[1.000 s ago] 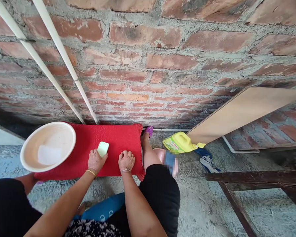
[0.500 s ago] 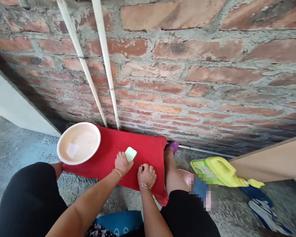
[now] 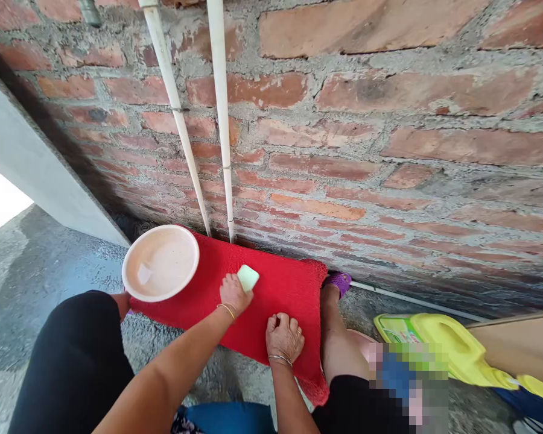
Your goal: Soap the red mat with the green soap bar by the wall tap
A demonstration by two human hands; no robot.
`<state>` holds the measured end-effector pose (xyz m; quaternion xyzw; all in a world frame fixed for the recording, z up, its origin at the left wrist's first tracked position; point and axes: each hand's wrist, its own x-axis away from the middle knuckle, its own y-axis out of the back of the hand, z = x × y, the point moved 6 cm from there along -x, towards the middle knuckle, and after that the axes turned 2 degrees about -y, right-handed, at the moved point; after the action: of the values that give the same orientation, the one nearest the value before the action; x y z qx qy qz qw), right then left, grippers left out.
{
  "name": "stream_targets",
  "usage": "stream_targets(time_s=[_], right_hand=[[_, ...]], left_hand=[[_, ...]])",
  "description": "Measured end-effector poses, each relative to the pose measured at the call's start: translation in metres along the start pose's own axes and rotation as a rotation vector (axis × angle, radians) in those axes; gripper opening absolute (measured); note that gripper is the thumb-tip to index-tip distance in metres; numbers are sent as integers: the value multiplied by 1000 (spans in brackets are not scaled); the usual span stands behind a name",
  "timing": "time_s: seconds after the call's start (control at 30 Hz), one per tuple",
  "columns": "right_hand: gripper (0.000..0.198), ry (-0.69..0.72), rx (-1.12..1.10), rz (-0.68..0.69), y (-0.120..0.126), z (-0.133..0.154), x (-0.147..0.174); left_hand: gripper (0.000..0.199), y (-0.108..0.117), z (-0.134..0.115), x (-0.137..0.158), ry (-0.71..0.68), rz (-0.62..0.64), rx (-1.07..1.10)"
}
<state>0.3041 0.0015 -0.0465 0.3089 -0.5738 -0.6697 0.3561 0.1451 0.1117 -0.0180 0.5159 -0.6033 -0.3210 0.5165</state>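
Observation:
A wet-looking red cloth (image 3: 280, 277) lies spread over a low, long support between my legs. My left hand (image 3: 235, 294), with a gold bangle, is closed around one end of a pale green rounded block (image 3: 248, 277) on the cloth. Whether the block is a bar of soap or a brush I cannot tell. Nearer the right end, my right hand (image 3: 285, 337), with a silver bangle and a ring, rests on the cloth with fingers curled into it. A pale basin (image 3: 160, 263) of water stands on the cloth's left end.
A brick wall (image 3: 326, 150) with two white pipes (image 3: 224, 120) rises behind the cloth. At the left leans a grey panel (image 3: 58, 157). A yellow detergent jug (image 3: 452, 346) lies on the floor at the right, by a tan board (image 3: 520, 343). My purple shoe (image 3: 339, 283) is near the wall.
The camera view has shifted, so the scene sits farther right. My left hand and the block have moved slightly toward the wall over the cloth; my right hand stays on it.

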Motion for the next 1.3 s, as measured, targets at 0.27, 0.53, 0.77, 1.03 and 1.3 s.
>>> stream_targets(time_s=[0.27,0.53,0.77,1.03,1.3], right_hand=[[32,12,-37,-38,-11,-4,0],[34,11,-7,-35,-10,-3,0],[27,20,-40,-89,-11,-4,0],[22,36,-17,-174,-4,-1,1],[24,24,-15,-118,-6,-4,1]], left_hand=[[56,41,41,-54,203,-59,78],[53,24,-5,-48,108,-85,34],[63,10,-37,-44,-82,79,15],[52,61,43,-85,327,-175,40],[55,9,-99,-46,52,-37,14]])
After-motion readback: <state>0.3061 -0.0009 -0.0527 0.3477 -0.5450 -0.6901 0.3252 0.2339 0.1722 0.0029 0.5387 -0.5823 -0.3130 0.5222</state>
